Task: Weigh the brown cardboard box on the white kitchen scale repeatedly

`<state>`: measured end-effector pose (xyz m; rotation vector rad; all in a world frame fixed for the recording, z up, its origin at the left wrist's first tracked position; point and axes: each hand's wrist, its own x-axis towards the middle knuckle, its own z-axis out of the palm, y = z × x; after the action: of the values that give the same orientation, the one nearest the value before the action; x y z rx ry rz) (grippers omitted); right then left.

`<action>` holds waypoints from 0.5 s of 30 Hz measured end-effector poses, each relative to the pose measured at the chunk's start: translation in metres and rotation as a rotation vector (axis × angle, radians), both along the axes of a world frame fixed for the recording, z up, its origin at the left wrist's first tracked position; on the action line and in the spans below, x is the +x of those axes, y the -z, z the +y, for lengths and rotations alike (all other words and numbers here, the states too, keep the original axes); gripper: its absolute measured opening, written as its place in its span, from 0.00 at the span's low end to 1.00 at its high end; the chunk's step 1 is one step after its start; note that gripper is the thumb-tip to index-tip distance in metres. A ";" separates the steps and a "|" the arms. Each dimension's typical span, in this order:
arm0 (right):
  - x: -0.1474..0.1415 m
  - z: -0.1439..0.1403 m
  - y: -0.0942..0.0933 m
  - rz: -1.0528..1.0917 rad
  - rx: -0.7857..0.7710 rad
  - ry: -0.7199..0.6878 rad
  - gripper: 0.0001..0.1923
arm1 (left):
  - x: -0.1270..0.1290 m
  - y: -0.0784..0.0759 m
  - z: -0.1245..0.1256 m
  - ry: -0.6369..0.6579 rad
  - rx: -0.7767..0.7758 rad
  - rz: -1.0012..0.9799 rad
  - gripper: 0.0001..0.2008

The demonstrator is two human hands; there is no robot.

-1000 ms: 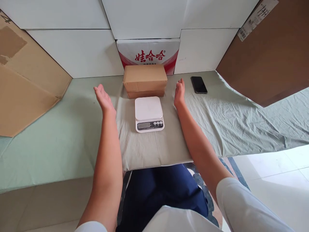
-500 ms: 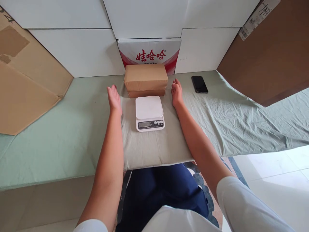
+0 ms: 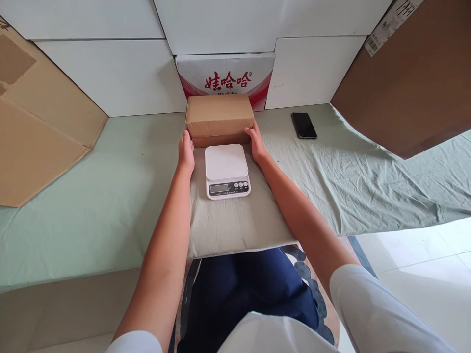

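Observation:
A brown cardboard box (image 3: pixel 220 116) stands behind a white digital kitchen scale (image 3: pixel 226 164) on the cloth-covered table. My left hand (image 3: pixel 186 149) is pressed to the box's left side, its thumb at the front edge. At the opposite end, my right hand (image 3: pixel 256 141) grips the right side, thumb on the front face and the other fingers partly hidden behind the corner. Between my forearms lies the scale, its plate bare and its display blank.
A black smartphone (image 3: pixel 303 125) lies to the right. Behind the box are a white-and-red carton (image 3: pixel 228 73) and white panels (image 3: pixel 316 73). Large cardboard sheets stand at the left (image 3: pixel 47 132) and right (image 3: pixel 405 98). The green tablecloth (image 3: pixel 110 196) ends near my lap.
Both hands have moved inward from beside the box and now touch its two sides. The box and the scale stay in place; the view has shifted slightly.

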<state>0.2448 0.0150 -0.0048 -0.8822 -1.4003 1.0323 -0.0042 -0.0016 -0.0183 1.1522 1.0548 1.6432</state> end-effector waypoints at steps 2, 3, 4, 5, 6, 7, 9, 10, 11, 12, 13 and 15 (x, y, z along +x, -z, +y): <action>-0.002 -0.003 -0.002 0.027 0.017 0.045 0.36 | -0.001 0.002 0.001 -0.005 -0.002 0.003 0.45; -0.002 -0.003 -0.003 0.039 0.021 0.058 0.36 | -0.002 0.003 0.001 -0.006 -0.004 0.007 0.44; -0.003 -0.004 -0.004 0.042 0.022 0.057 0.35 | -0.002 0.004 0.001 -0.006 -0.007 0.011 0.44; -0.003 -0.003 -0.004 0.046 0.024 0.057 0.35 | -0.002 0.005 0.002 -0.008 -0.011 0.014 0.44; -0.003 -0.003 -0.004 0.047 0.027 0.056 0.35 | -0.003 0.006 0.003 -0.008 -0.014 0.017 0.44; -0.003 -0.003 -0.004 0.045 0.028 0.056 0.35 | -0.003 0.006 0.003 -0.009 -0.016 0.018 0.44; -0.003 -0.002 -0.004 0.039 0.022 0.059 0.34 | -0.003 0.008 0.005 -0.010 -0.015 0.020 0.44; -0.003 -0.002 -0.004 0.039 0.016 0.061 0.34 | -0.003 0.008 0.005 -0.011 -0.013 0.018 0.43; -0.003 -0.002 -0.004 0.039 0.009 0.062 0.34 | -0.003 0.008 0.005 -0.012 -0.011 0.016 0.43; -0.003 -0.001 -0.003 0.040 0.002 0.059 0.33 | -0.003 0.009 0.005 -0.013 -0.008 0.013 0.43; -0.003 0.000 -0.002 0.041 -0.003 0.054 0.33 | -0.002 0.009 0.005 -0.015 -0.006 0.009 0.43; -0.003 0.002 0.000 0.054 -0.009 0.040 0.33 | -0.002 0.009 0.004 -0.017 -0.007 0.003 0.43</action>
<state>0.2423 0.0175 -0.0046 -0.8792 -1.3290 1.0259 -0.0059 0.0028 -0.0270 1.1437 1.0742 1.6504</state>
